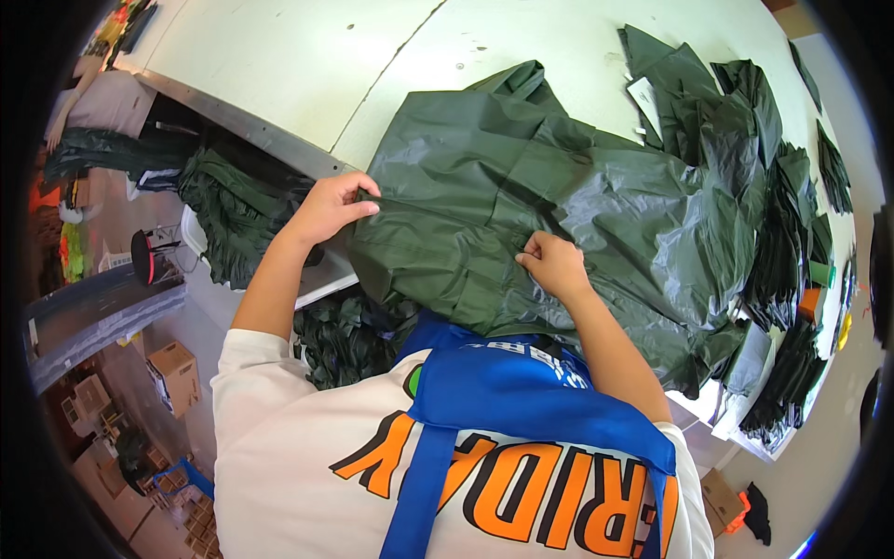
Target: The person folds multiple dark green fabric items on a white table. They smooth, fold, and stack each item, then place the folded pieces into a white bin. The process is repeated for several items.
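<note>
A large dark green piece of shiny, thin waterproof-looking fabric (pixel 456 158) is spread over the front of the white table, creased and partly folded, and its near part hangs over the edge toward my body. At its left edge my left hand (pixel 328 210) pinches the material between thumb and fingers. Nearer the middle, my right hand (pixel 556 265) is closed on a bit of the same fabric, knuckles up. What lies under its fingertips is hidden. Whether the fabric is a finished garment, I cannot tell.
More dark green pieces lie bunched (pixel 694 88) and stacked (pixel 780 242) on the right side of the white table (pixel 391 42). Dark green fabric fills a white bin (pixel 194 231) at the left. Cardboard boxes (pixel 174 377) stand on the floor. Another person (pixel 112 101) is at the far left.
</note>
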A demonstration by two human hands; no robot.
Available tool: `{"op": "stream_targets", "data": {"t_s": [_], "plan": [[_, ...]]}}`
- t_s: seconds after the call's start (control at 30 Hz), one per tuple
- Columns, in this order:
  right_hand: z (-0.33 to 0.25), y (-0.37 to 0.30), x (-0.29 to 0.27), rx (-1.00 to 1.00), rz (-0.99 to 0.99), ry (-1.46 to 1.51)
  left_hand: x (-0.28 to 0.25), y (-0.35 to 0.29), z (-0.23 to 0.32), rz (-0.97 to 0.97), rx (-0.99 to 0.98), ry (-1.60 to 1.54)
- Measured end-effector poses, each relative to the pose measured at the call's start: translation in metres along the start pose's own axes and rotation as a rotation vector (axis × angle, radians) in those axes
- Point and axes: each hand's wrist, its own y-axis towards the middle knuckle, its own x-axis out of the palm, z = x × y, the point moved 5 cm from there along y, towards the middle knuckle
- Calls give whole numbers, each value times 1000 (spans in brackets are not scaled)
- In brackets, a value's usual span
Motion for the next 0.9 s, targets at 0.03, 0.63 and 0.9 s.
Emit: {"op": "stream_targets", "data": {"t_s": [0.03,0.63,0.9], "plan": [[1,0,-1,-29,31,-17,1,2,0,46,3,-33],[346,37,-331,347,1021,33,25,83,148,104,153,-596],[305,-19,-337,-72,785,716,103,-4,100,-215,-254,-1046]]}}
